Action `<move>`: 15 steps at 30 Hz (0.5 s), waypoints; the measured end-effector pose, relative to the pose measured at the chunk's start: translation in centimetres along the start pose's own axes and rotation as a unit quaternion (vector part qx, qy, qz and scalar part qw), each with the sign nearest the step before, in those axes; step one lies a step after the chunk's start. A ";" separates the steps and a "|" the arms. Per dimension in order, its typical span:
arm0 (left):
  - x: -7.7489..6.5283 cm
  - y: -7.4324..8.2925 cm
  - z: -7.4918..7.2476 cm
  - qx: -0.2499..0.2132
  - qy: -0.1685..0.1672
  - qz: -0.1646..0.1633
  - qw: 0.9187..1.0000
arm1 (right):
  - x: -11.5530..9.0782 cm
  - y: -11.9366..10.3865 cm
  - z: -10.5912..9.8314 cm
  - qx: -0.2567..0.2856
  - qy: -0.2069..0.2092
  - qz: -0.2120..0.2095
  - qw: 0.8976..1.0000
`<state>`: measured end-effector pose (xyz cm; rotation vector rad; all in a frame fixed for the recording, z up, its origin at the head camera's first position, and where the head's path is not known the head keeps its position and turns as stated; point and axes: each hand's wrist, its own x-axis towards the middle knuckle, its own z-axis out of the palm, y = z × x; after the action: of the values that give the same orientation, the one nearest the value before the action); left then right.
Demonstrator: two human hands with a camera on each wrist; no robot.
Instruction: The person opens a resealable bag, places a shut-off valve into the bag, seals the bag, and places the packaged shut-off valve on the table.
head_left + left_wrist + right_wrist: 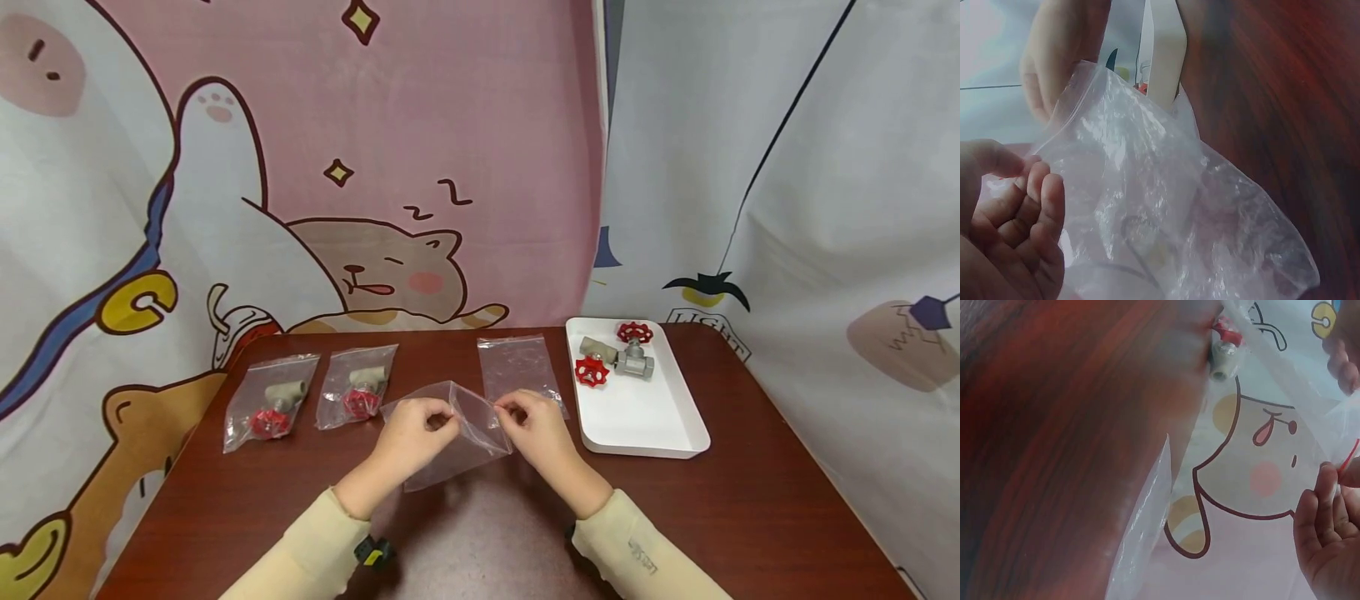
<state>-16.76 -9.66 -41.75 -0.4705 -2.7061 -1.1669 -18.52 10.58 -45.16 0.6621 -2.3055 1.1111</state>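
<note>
Dark red-brown desk (750,508), its wood grain streaked, with a pale sheen at the near middle. Lying along the far half, left to right: a clear bag (253,393) enclosing a red-wheeled valve (285,393); just beside it, a second bag (336,385), similarly filled; a flat transparent pouch (517,362); and, near the pouch, a shallow white tray (637,423).
</note>
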 end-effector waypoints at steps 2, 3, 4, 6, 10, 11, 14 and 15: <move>0.0 0.0 -0.1 0.006 0.001 -0.009 1.000 | 0.1 0.3 -0.1 -0.004 0.011 0.010 1.000; 0.0 0.0 -0.1 0.007 0.001 -0.011 1.000 | 0.1 0.4 -0.1 -0.003 0.013 0.014 1.000; 0.0 0.0 -0.1 0.007 0.000 -0.012 1.000 | 0.1 0.4 -0.1 -0.005 0.013 0.014 1.000; 0.0 0.0 -0.1 0.003 -0.003 -0.010 1.000 | 0.2 0.4 -0.1 -0.011 0.010 0.012 1.000; 0.0 0.0 0.0 -0.016 -0.008 0.003 1.000 | 0.1 0.3 -0.1 -0.026 0.000 0.002 1.000; 0.0 -0.1 0.0 -0.023 -0.006 0.008 1.000 | 0.1 0.3 -0.1 -0.031 -0.003 0.001 1.000; 0.1 -0.3 -0.2 -0.046 0.015 0.027 0.998 | 0.0 0.3 -0.2 -0.034 -0.010 0.009 0.999; 0.1 -0.5 -0.3 -0.053 0.028 0.035 0.998 | 0.0 0.3 -0.3 -0.035 -0.011 0.012 0.999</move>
<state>-17.01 -10.12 -41.86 -0.5343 -2.5693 -1.2883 -18.63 10.95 -45.19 0.6243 -2.3651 1.0344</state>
